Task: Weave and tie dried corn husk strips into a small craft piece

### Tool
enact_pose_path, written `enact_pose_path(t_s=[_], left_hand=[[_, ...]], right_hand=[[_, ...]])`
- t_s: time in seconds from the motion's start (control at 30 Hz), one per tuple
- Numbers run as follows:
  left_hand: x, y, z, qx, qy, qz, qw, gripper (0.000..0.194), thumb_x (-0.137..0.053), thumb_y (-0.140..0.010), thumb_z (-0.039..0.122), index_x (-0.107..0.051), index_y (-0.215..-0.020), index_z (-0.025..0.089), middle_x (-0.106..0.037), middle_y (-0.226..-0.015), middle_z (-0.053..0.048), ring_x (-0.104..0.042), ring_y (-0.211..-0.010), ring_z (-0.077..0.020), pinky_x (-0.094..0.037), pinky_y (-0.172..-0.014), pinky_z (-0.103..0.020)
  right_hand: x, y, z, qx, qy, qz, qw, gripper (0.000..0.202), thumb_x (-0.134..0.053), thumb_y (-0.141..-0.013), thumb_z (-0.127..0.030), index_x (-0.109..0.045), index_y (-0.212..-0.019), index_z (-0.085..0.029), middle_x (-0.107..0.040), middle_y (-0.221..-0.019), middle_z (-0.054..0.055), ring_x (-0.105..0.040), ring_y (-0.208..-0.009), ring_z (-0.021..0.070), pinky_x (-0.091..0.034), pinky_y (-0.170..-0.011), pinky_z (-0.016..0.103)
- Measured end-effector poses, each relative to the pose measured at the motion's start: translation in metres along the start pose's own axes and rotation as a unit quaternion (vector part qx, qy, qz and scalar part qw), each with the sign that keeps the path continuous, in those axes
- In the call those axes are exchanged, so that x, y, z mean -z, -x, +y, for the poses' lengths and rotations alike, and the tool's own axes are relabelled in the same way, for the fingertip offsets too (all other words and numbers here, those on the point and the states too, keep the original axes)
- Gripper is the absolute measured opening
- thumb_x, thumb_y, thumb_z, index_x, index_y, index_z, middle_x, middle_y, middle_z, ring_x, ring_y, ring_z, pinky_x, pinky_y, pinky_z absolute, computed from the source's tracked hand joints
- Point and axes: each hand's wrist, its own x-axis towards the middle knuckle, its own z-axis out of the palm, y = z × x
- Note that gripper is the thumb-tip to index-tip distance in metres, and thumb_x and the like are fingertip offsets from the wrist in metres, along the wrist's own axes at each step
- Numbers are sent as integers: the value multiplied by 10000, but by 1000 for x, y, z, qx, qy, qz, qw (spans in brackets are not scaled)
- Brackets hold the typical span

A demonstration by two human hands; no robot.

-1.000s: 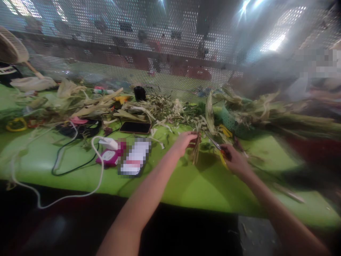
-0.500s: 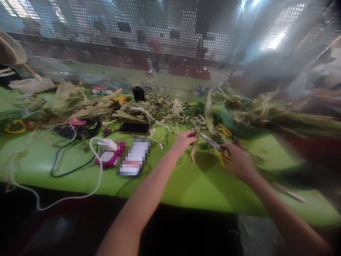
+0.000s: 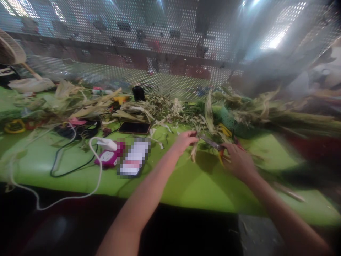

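My left hand (image 3: 185,141) is closed on a dry corn husk (image 3: 194,153), whose loose end hangs below the fingertips over the green table. In my right hand (image 3: 237,159) is a pair of scissors (image 3: 212,143) with a yellow handle. The blades point left and reach toward the husk at my left fingertips; whether they touch it I cannot tell. A heap of cut husk pieces (image 3: 170,106) lies just behind both hands. One taller husk (image 3: 209,112) stands up from it.
Two phones, one dark (image 3: 134,127) and one lit (image 3: 135,157), lie left of my hands. Nearby are a magenta box (image 3: 108,158), a white charger (image 3: 108,144) and loose cables. A green basket (image 3: 231,121) stands behind right; a perforated metal screen (image 3: 160,46) rises behind the green table (image 3: 186,188).
Both hands stay almost in place. The scissor blades have turned slightly and look closer together. The fingers of my right hand have shifted a little on the handle.
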Motion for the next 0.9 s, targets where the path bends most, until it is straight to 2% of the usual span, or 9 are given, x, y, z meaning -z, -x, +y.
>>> enact_pose_path(t_s=[0.37,0.6,0.77,0.9], left_hand=[[0,2,3,10,28,9,1000,343,-690,-694,124,-703,-1037,125,-689,-1054,-97,-615,-825,-137,-493,-836,-324],[-4,4,4,7,2,9,1000,348,-687,-697,105,-710,-1044,133,-697,-993,-85,-612,-802,-135,-489,-809,-320],[-8,11,10,9,-35,7,999,299,-682,-708,102,-718,-1004,116,-689,-871,-68,-589,-736,-122,-491,-782,-314],[-8,9,10,-3,-18,33,999,319,-681,-690,85,-711,-1006,116,-702,-954,-80,-605,-777,-133,-505,-783,-307]], right_hand=[[-2,1,2,-3,11,-6,1000,352,-579,-818,-295,-553,-1152,-189,-690,-1052,109,-660,-893,285,-477,-741,370],[-5,0,1,-6,18,-1,1000,369,-579,-812,-315,-546,-1160,-199,-694,-1068,105,-662,-873,283,-471,-696,358],[-7,-2,-3,-13,7,-8,1000,367,-580,-812,-319,-548,-1161,-210,-700,-1050,95,-660,-865,274,-465,-675,345],[-7,-2,-3,-14,6,-1,1000,357,-582,-811,-326,-565,-1150,-213,-702,-1045,101,-655,-860,274,-458,-664,340]])
